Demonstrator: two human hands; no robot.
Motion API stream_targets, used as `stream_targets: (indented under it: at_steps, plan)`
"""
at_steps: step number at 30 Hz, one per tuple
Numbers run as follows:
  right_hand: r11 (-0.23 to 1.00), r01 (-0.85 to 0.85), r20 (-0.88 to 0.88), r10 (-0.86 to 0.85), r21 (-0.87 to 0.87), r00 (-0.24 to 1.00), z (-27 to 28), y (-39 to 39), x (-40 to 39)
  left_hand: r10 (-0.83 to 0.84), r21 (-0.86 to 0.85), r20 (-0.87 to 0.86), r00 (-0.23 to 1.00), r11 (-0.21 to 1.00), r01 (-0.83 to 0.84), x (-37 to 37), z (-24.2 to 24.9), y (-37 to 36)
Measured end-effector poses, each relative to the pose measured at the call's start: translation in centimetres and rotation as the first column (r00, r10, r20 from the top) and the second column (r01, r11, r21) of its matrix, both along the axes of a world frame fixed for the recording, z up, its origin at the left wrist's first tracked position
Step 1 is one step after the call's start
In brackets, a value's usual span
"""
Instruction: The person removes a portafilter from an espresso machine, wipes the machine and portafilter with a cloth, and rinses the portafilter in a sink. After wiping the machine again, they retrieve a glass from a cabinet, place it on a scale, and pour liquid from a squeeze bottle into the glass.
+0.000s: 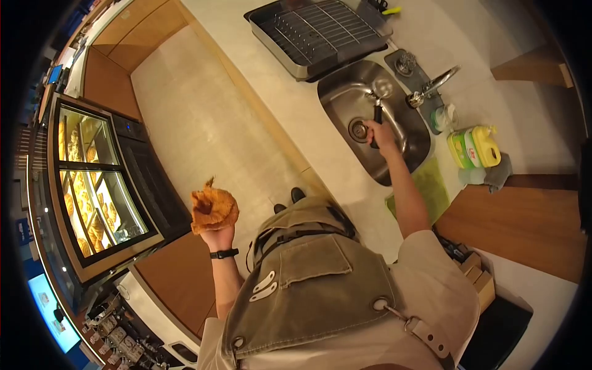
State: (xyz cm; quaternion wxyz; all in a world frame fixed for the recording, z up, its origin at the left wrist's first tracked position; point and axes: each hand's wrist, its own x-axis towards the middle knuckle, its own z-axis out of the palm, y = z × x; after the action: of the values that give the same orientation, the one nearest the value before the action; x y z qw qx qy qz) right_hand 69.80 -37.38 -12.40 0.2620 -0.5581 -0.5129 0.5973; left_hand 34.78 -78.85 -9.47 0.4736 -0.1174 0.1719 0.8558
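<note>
My left hand, with a black band on its wrist, is at the left over the floor, holding a crumpled orange-brown cloth. The cloth covers most of its fingers. On the right, my right hand reaches into the steel sink, its fingers wrapped round the black handle of a utensil. The utensil's metal end points away from me, near a round shiny shape in the basin. Beside my right hand lies the drain.
A dish rack stands beyond the sink. Right of the basin are the faucet, a yellow jug and a grey cloth. A green mat lies under my right forearm. A lit pastry case is at the left.
</note>
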Motion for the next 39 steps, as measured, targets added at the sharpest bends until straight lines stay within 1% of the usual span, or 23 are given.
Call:
stream_targets:
  at_steps: [1, 3, 5, 7, 9, 12, 13, 14, 15, 17, 18, 20, 21, 22, 24, 26, 28, 31, 34, 36, 37, 38, 39]
  plan:
    - [0.991, -0.028, 0.044, 0.023, 0.133, 0.999, 3.0, 0.5, -0.2, 0.037, -0.034, 0.018, 0.999, 0.999, -0.036, -0.1, 0.0, 0.2]
    - [0.971, 0.050, -0.123, -0.022, 0.234, 0.992, 8.5, 1.8, -0.8, 0.061, -0.055, 0.019, 0.998, 0.997, -0.059, -0.1, 0.1, 0.3]
    - [0.923, 0.073, -0.249, 0.025, 0.377, 0.968, 14.7, 1.6, -1.8, 0.026, -0.013, -0.011, 1.000, 1.000, -0.026, -0.1, 0.4, 0.8]
    - [0.919, 0.066, -0.375, 0.093, 0.390, 0.922, 17.1, 1.9, -1.9, 0.010, 0.009, -0.015, 1.000, 1.000, -0.010, -0.3, 0.5, 1.1]
    - [0.908, 0.054, -0.408, 0.133, 0.416, 0.903, 16.4, 2.2, -2.2, 0.012, 0.017, -0.016, 1.000, 1.000, -0.012, -0.4, 0.5, 1.1]
    - [0.863, 0.046, -0.305, 0.127, 0.503, 0.944, 7.0, 2.7, -2.3, 0.034, 0.008, -0.004, 0.999, 0.999, -0.034, -0.4, 0.5, 0.9]
    - [0.914, 0.053, -0.191, 0.028, 0.403, 0.981, 1.2, 3.0, -1.6, 0.042, 0.002, 0.004, 0.999, 0.999, -0.042, -0.3, 0.5, 0.8]
    - [0.993, -0.018, -0.054, 0.025, 0.120, 0.998, -2.2, 2.6, -0.9, 0.043, -0.009, 0.008, 0.999, 0.999, -0.043, -0.4, 0.6, 0.7]
    - [0.981, -0.039, 0.075, 0.054, -0.190, 0.996, -4.5, 1.4, -0.2, 0.068, -0.041, 0.022, 0.997, 0.997, -0.067, -0.5, 0.8, 0.4]
    - [0.976, 0.009, 0.107, 0.015, -0.218, 0.994, -7.0, 0.1, 0.6, 0.122, -0.095, 0.051, 0.991, 0.989, -0.117, -0.5, 0.6, 0.5]
    - [0.972, 0.037, 0.126, -0.008, -0.234, 0.992, -6.9, -0.8, 0.8, 0.081, -0.061, 0.004, 0.997, 0.995, -0.081, -0.7, 0.7, 0.1]
    - [0.992, 0.027, 0.062, -0.019, -0.125, 0.998, -5.7, 2.2, -0.3, 0.062, 0.049, -0.096, 0.993, 0.997, -0.057, -0.6, 0.1, 0.5]
    - [0.993, 0.051, 0.045, -0.046, -0.108, 0.998, -4.3, 0.4, 0.4, 0.088, 0.009, -0.008, 0.996, 0.996, -0.088, -0.7, -0.4, -0.4]
    - [0.996, 0.070, 0.018, -0.069, -0.063, 0.997, -2.2, 0.3, 0.5, 0.084, -0.020, -0.005, 0.996, 0.996, -0.084, -0.7, -0.2, -0.4]
    - [0.986, 0.048, 0.185, -0.077, 0.157, 0.980, 2.4, 1.9, 0.4, 0.084, -0.063, -0.005, 0.996, 0.994, -0.084, -1.0, 0.3, -0.1]
    - [0.946, 0.134, -0.049, -0.125, 0.295, 0.991, 8.6, 2.2, -0.5, 0.076, -0.050, -0.055, 0.996, 0.996, -0.079, -1.3, 0.5, 0.0]
    - [0.911, 0.147, -0.248, -0.051, 0.386, 0.968, 14.9, 1.7, -1.3, 0.074, -0.041, -0.053, 0.996, 0.996, -0.077, -1.2, 1.5, 0.7]
    - [0.882, 0.188, -0.404, 0.003, 0.433, 0.915, 18.2, 1.9, -2.2, 0.055, -0.043, -0.074, 0.996, 0.997, -0.059, -1.5, 1.6, 0.8]
    - [0.846, 0.200, -0.388, 0.009, 0.494, 0.922, 11.9, 2.6, -2.4, 0.045, -0.035, -0.054, 0.998, 0.998, -0.047, -1.5, 1.3, 0.6]
    - [0.878, 0.161, -0.253, -0.047, 0.451, 0.966, 2.2, 3.2, -1.9, 0.059, -0.047, -0.047, 0.997, 0.997, -0.061, -1.1, 1.2, 0.5]
    - [0.960, 0.010, 0.045, -0.023, 0.280, 0.999, -4.5, 3.5, -0.2, 0.065, -0.055, -0.045, 0.997, 0.996, -0.068, -1.0, 1.2, 0.3]
    - [0.995, -0.084, 0.328, 0.060, 0.061, 0.943, -8.9, 3.8, 1.4, 0.075, -0.064, -0.036, 0.997, 0.995, -0.077, -0.9, 1.0, 0.0]
    - [0.988, -0.143, 0.320, 0.152, -0.051, 0.935, -9.6, 3.1, 1.9, 0.081, -0.077, -0.026, 0.996, 0.994, -0.082, -0.9, 0.7, -0.5]
